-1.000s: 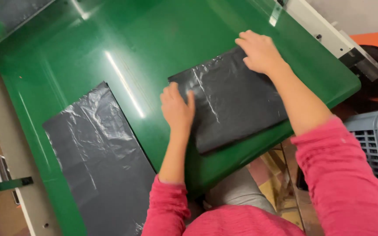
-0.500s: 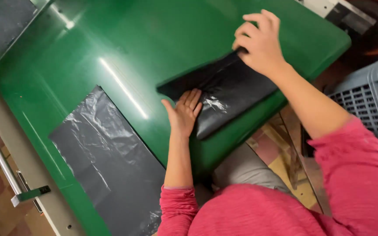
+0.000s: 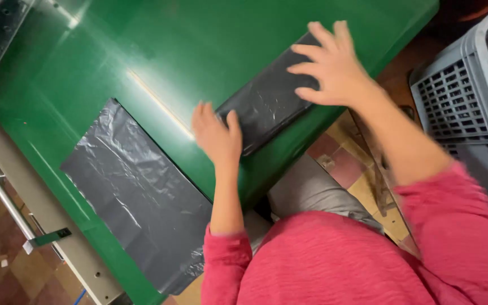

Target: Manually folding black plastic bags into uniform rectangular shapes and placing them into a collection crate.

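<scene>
**Clerk:** Folded black plastic bag [image 3: 269, 104], one item. Location: near edge of the green table [image 3: 142, 51], lying as a narrow strip slanting up toward the far right corner.

**Checker:** Hands?

**Clerk:** Left hand [image 3: 217, 135] rests palm down at the strip's lower end, fingers close together, thumb out on the plastic. Right hand [image 3: 331, 68] is over the upper end, fingers spread wide, pinching nothing; blur hides whether the palm touches.

**Checker:** Step in hand?

**Clerk:** By my reading, flattening a fold into the strip. A further move would call for both ends held square so the slick film does not slide or spring open.

**Checker:** Other stock?

**Clerk:** One flat black plastic sheet [image 3: 136, 197], unfolded and crinkled, well apart to the left on the same table. Grey slatted crate [image 3: 464, 107] on the floor at right.
</scene>
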